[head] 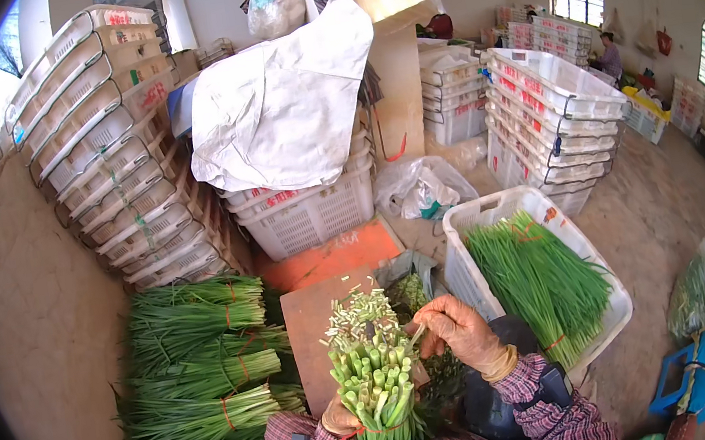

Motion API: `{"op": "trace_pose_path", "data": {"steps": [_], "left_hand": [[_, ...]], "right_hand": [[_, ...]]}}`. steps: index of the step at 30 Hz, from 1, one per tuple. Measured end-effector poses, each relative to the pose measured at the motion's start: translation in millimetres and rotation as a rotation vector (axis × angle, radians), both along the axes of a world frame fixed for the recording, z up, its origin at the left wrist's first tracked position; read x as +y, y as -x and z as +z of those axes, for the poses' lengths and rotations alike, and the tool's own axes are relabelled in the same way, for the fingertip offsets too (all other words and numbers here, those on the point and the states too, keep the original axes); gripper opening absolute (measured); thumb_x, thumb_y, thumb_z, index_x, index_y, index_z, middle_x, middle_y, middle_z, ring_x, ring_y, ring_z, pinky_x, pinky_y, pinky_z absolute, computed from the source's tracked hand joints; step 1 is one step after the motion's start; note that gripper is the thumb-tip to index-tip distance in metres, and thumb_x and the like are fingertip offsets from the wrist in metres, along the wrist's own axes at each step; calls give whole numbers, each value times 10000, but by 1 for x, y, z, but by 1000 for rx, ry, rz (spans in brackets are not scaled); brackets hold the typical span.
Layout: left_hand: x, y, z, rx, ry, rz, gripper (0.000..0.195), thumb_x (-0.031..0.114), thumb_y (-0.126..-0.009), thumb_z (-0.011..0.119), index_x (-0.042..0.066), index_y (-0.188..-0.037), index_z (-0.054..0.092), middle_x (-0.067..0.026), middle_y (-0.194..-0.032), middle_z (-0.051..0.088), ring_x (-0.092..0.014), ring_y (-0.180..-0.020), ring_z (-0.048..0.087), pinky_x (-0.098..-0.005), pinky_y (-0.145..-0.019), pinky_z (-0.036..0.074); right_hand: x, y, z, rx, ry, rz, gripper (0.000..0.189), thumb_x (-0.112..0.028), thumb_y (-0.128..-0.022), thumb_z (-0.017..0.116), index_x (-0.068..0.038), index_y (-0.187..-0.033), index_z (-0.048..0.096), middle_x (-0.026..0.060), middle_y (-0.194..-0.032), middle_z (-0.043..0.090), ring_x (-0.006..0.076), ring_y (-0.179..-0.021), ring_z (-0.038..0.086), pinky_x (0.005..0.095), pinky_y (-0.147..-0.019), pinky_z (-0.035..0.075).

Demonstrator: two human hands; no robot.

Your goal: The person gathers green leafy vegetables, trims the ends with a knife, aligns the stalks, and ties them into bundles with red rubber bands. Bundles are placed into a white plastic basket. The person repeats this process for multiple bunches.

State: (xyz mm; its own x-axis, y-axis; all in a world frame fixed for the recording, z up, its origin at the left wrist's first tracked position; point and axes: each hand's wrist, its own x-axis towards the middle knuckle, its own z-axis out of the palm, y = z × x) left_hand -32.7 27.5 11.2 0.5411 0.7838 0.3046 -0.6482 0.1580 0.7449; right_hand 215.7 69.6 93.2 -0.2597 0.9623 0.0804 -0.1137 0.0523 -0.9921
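My left hand (338, 417), in a thin glove, grips the side of a bundle of garlic chives (377, 394), its cut pale ends facing up at me. A red tie (380, 428) circles the bundle low down, one loose end trailing left. Just right of the cut ends, the gloved fingers of my right hand (464, 335) pinch a thin pale stalk (417, 334). Beyond the bundle, short trimmed stem pieces (357, 313) lie heaped on a brown board (308, 339). The bundle's lower part is hidden against my lap.
Tied chive bundles (212, 372) are piled at left. A white plastic crate (490, 202) at right holds more chives (541, 282). Crate stacks (123, 150) rise behind, one under a white cloth (284, 109). A blue plastic stool (687, 376) lies at lower right. Another person (610, 58) is far back.
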Motion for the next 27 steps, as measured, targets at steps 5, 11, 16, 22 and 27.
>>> {"op": "trace_pose_path", "data": {"steps": [5, 11, 16, 22, 27], "left_hand": [[-1, -2, 0, -143, 114, -44, 1277, 517, -699, 921, 21, -1683, 275, -258, -1551, 512, -400, -1253, 627, -539, -1045, 541], [8, 24, -8, -211, 117, -53, 1242, 432, -721, 943, 16, -1681, 273, -323, -1674, 356, -464, -1355, 587, -611, -1124, 497], [1, 24, -31, -353, 183, -191, 1254, 434, -694, 943, 18, -1675, 281, -347, -1575, 450, -500, -1340, 576, -636, -1148, 465], [5, 11, -32, -282, 166, -321, 1231, 424, -692, 923, 54, -1682, 293, -283, -1557, 501, -477, -1367, 565, -646, -1137, 471], [-6, -3, -18, -175, 433, -10, 937, 820, -990, 332, 8, -1384, 586, -332, -1136, 672, -536, -908, 676, -627, -776, 588]], "right_hand": [[-10, 10, -12, 464, 122, 258, 240, -246, -1164, 527, -35, -1232, 620, 104, -1040, 742, 207, -790, 757, 308, -644, 582], [-21, -3, -36, 19, 91, 464, 275, -267, -1164, 525, -17, -1229, 619, 64, -919, 706, 174, -770, 746, 308, -671, 611], [-12, -13, -31, -563, 189, 407, 286, -302, -1129, 608, -37, -1218, 669, 29, -1022, 728, 114, -760, 704, 299, -678, 578], [8, 7, 23, -29, -85, 340, 332, -298, -1118, 638, -72, -1355, 696, -22, -1040, 711, 52, -863, 647, 244, -700, 564], [13, 27, 35, -18, -103, 402, 260, -217, -1096, 673, -33, -1272, 728, 44, -1126, 776, 61, -850, 674, 238, -722, 566]]}}
